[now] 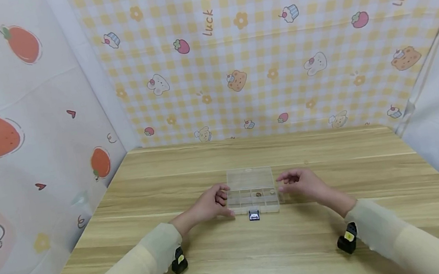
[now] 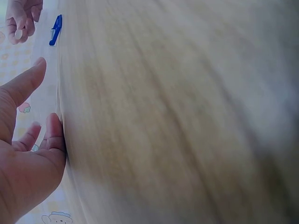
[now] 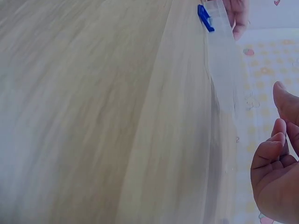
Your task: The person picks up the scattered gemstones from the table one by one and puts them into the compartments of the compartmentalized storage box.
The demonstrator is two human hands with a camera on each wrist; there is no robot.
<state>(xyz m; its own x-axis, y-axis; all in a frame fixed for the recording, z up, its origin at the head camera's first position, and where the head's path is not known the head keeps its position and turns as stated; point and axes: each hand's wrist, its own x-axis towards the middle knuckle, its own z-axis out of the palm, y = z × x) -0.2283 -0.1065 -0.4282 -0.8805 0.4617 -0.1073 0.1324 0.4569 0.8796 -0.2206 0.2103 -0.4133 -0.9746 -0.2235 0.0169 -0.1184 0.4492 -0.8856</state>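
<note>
A clear plastic compartment box (image 1: 247, 211) lies on the table with its lid (image 1: 249, 178) raised at the back. On its front is a blue latch (image 1: 254, 215), also seen in the left wrist view. Inside, one compartment bears a brownish coin (image 1: 258, 194) and another a small silvery disc (image 1: 272, 192). My left hand (image 1: 212, 202) holds the box's left end, thumb at the front corner, index finger farther back. Just off the right end is my right hand (image 1: 302, 185). It pinches a small pale coin-like disc (image 2: 18, 34), visible in the left wrist view.
The wooden table (image 1: 257, 258) extends around the box on every side. A yellow checked cloth (image 1: 260, 65) hangs behind its back edge, with a printed cloth (image 1: 43, 204) at the left. Each sleeve cuff carries a black wrist camera (image 1: 179, 261).
</note>
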